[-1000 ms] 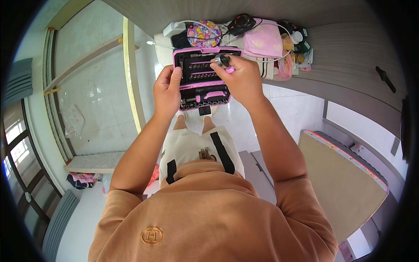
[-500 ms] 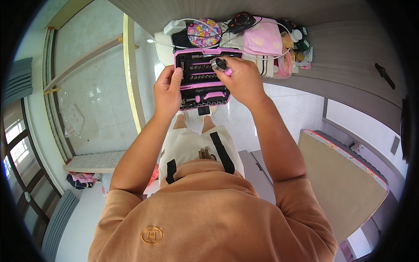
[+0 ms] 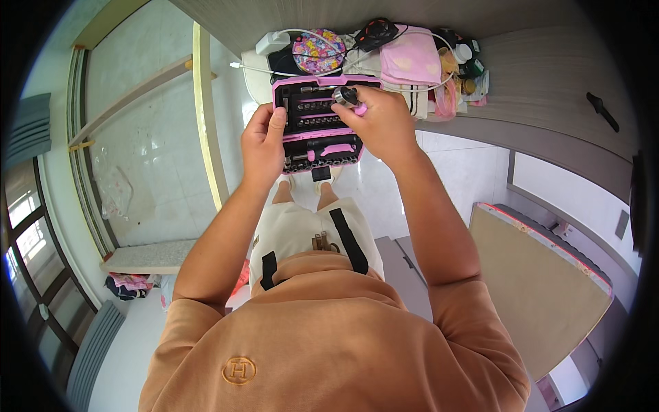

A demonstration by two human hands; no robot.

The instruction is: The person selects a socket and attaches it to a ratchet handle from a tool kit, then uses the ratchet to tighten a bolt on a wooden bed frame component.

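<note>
Held out in front of me is an unfolded pink and black tool case (image 3: 317, 132). My left hand (image 3: 264, 139) is closed on its left edge, thumb on top. In my right hand (image 3: 381, 123) is a ratchet wrench (image 3: 346, 97) with a round metal and black head and a pink handle mostly hidden by the palm. That hand is over the case's upper right part. Rows of small bits and sockets (image 3: 319, 121) fill the upper half. A pink-handled tool (image 3: 338, 149) lies in the lower half, above a row of sockets (image 3: 312, 165).
Beyond the case, a grey wooden surface (image 3: 535, 82) bears a pink cloth (image 3: 410, 58), a colourful round pouch (image 3: 318, 52), a white cable (image 3: 257, 67) and several small bottles. At left stands a pale wooden frame (image 3: 204, 117); a beige panel (image 3: 539, 281) leans at right.
Both hands stay nearly where they were. The ratchet wrench's head has tilted slightly in my right hand, showing more of its black face.
</note>
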